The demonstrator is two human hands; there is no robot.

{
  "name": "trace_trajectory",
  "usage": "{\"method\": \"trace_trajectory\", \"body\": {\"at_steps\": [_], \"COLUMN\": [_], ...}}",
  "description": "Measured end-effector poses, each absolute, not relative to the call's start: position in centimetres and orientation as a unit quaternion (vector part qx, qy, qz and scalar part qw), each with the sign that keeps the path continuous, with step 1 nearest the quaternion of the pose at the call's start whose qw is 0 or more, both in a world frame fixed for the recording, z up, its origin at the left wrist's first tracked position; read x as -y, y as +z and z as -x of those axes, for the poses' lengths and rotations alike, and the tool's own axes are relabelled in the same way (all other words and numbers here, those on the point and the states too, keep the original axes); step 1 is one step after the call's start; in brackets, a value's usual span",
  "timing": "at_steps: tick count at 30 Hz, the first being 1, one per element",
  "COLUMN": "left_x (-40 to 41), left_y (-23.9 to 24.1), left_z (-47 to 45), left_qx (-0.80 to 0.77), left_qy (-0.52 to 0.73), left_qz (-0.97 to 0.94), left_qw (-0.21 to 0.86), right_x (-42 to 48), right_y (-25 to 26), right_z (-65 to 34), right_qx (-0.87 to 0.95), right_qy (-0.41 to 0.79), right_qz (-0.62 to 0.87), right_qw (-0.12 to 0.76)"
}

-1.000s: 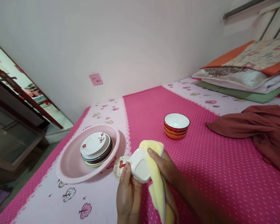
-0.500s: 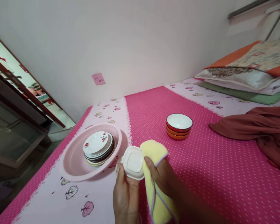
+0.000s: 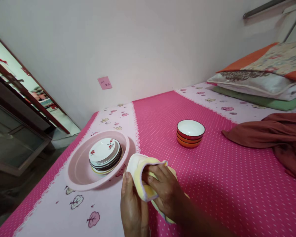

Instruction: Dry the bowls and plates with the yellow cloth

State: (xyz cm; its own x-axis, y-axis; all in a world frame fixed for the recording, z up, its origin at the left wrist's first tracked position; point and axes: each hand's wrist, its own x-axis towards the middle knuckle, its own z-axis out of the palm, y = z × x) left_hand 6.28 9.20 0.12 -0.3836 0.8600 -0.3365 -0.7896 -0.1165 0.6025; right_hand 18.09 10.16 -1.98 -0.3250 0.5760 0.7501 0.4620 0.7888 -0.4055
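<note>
A small white squarish dish [image 3: 132, 161] is gripped at its left edge by my left hand [image 3: 134, 207], thumb on the near rim. My right hand [image 3: 162, 189] is closed on a yellow cloth [image 3: 139, 179] with a purple edge and presses it onto the dish. The cloth covers most of the dish, so only its upper left part shows. Left of my hands, a pink basin [image 3: 76, 164] holds a stack of plates [image 3: 102, 149], the top one white with red flowers. Beyond my right hand stands a stack of bowls [image 3: 190, 130], red and orange outside and white inside.
Everything rests on a pink dotted bedspread [image 3: 158, 115] with pale printed bands. Folded bedding and pillows [image 3: 259, 79] lie at the far right, with a brown-red cloth [image 3: 268, 131] nearer. A white wall [image 3: 148, 49] closes off the back; a doorway [image 3: 49, 105] is at the left.
My right hand has brought the cloth leftward over the dish, covering its middle, which was bare before. My left hand keeps its hold on the dish. The basin and bowls stay put.
</note>
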Motion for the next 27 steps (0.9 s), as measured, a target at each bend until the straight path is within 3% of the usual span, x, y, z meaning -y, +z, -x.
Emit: {"method": "trace_trajectory", "body": {"at_steps": [5,16,22,27], "left_x": [-8.9,-9.3,-9.3,-8.8], "left_y": [-0.4,-0.1,-0.7,-0.8], "left_z": [-7.2,-6.3,-6.5,-7.4], "left_qx": [-0.362,-0.372,-0.358,-0.354], "left_qy": [0.757,0.787,0.769,0.757], "left_qz": [-0.107,-0.099,-0.093,-0.128], "left_qw": [0.533,0.481,0.521,0.534], "right_x": [-11.5,-10.8,-9.9,-10.5], "right_y": [-3.2,-2.4,-1.7,-1.6], "right_z": [-19.0,-18.5,-18.0,-18.7], "right_qx": [0.76,0.763,0.796,0.762], "right_qy": [-0.019,0.038,0.056,-0.019], "right_qz": [0.375,0.369,0.331,0.346], "right_qw": [0.531,0.529,0.504,0.547]}}
